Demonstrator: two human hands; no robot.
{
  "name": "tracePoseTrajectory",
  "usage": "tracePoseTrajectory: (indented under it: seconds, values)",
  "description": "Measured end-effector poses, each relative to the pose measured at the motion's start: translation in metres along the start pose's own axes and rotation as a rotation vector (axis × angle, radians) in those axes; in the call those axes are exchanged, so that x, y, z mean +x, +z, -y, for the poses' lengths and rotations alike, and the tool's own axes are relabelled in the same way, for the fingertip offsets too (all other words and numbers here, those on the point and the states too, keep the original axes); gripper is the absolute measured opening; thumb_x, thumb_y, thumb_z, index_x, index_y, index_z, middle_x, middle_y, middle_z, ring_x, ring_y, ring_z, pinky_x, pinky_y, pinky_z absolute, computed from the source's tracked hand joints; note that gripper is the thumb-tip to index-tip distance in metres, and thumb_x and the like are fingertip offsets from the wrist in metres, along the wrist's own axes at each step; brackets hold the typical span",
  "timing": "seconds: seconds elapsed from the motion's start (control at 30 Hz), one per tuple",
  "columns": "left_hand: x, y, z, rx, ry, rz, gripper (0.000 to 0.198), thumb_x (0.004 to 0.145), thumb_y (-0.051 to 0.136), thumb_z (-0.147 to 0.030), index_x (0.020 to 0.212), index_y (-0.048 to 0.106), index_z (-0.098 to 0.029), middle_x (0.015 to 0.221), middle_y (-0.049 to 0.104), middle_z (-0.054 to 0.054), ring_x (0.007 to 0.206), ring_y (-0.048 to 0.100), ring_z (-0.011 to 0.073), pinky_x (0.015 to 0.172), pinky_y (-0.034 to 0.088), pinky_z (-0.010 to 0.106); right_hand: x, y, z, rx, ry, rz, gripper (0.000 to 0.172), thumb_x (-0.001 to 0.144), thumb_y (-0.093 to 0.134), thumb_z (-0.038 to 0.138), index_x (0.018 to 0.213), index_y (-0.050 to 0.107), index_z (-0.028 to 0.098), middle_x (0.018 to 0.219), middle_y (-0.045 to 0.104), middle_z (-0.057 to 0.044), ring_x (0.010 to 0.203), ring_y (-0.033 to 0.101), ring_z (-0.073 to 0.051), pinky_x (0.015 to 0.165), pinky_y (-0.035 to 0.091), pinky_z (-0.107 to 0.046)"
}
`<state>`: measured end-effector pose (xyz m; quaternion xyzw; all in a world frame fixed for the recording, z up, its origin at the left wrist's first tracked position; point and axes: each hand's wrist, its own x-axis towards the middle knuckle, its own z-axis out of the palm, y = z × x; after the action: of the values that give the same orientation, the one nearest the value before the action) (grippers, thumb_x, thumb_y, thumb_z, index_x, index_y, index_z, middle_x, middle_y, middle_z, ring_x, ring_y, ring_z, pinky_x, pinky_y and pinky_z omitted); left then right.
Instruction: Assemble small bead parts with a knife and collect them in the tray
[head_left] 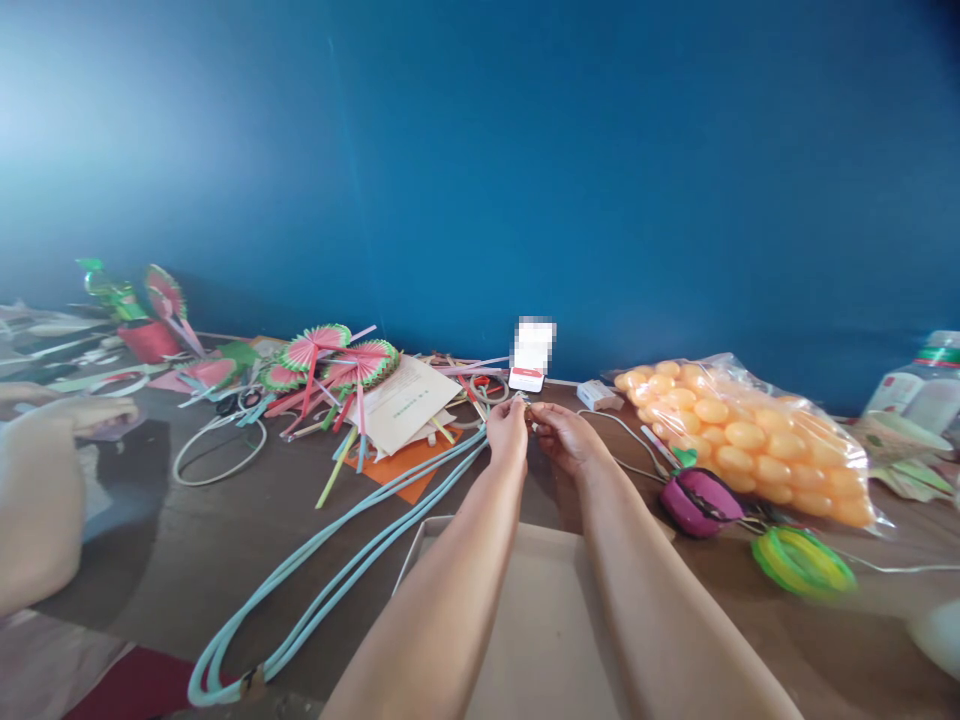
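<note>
Two hands, one small piece, work midway by the look of it.
Left hand (pixel 508 428) and right hand (pixel 566 438) meet before the phone (pixel 526 381), fingertips pinched together on the piece (pixel 529 409), too small to identify. Blue tubing (pixel 339 528) beside left forearm, near end apparently bound. Piece not yet released; what remains beyond that, cannot tell.

Flat brown table (pixel 169 535): looped pale-blue tubing (pixel 375 494) L, oval orange balls (pixel 745 436) in clear plastic bag (pixel 876 518) R; tan cardboard box (pixel 540 630) btwn, rectangular white-screened phone (pixel 529 360) bhd it, nr flat blue wall (pixel 480 160).
</note>
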<state>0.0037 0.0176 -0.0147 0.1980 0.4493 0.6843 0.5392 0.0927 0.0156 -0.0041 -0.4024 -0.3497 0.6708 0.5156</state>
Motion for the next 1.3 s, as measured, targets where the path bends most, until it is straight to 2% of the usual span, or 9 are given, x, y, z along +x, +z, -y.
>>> tracePoseTrajectory:
  seconds: [0.47, 0.67, 1.0, 1.3]
  values:
    - [0.000, -0.001, 0.000, 0.014, 0.005, -0.006, 0.013, 0.079, 0.062, -0.026, 0.079, 0.064, -0.013, 0.064, 0.058, 0.001, 0.056, 0.053, 0.0109, 0.060, 0.045, 0.025, -0.001, 0.001, 0.001, 0.034, 0.009, 0.066, 0.023, 0.058, 0.079, 0.021, 0.071, 0.061, 0.017, 0.062, 0.055, 0.003, 0.047, 0.038, -0.004, 0.038, 0.026, -0.016]
    - [0.006, -0.002, 0.006, 0.005, 0.021, 0.008, 0.017, 0.076, 0.067, -0.030, 0.080, 0.065, -0.013, 0.065, 0.059, 0.002, 0.058, 0.054, 0.0121, 0.061, 0.045, 0.026, -0.001, 0.000, 0.000, 0.001, -0.002, 0.059, 0.021, 0.060, 0.077, 0.022, 0.072, 0.061, 0.017, 0.062, 0.054, 0.002, 0.048, 0.038, -0.005, 0.038, 0.027, -0.018]
    - [0.009, -0.004, 0.010, 0.052, 0.083, 0.017, 0.019, 0.075, 0.067, -0.033, 0.078, 0.067, -0.014, 0.064, 0.058, 0.002, 0.060, 0.055, 0.0134, 0.062, 0.045, 0.026, -0.001, 0.005, -0.001, -0.004, -0.043, 0.008, 0.026, 0.052, 0.081, 0.023, 0.067, 0.061, 0.015, 0.061, 0.055, 0.003, 0.050, 0.038, -0.004, 0.042, 0.029, -0.016]
    - [0.008, -0.005, 0.007, 0.055, 0.108, 0.000, 0.022, 0.071, 0.072, -0.035, 0.077, 0.067, -0.014, 0.065, 0.061, 0.004, 0.065, 0.060, 0.0164, 0.065, 0.048, 0.027, 0.001, 0.009, -0.003, -0.070, -0.078, -0.015, 0.022, 0.056, 0.080, 0.025, 0.070, 0.064, 0.020, 0.060, 0.055, 0.004, 0.050, 0.039, -0.006, 0.046, 0.038, -0.019]
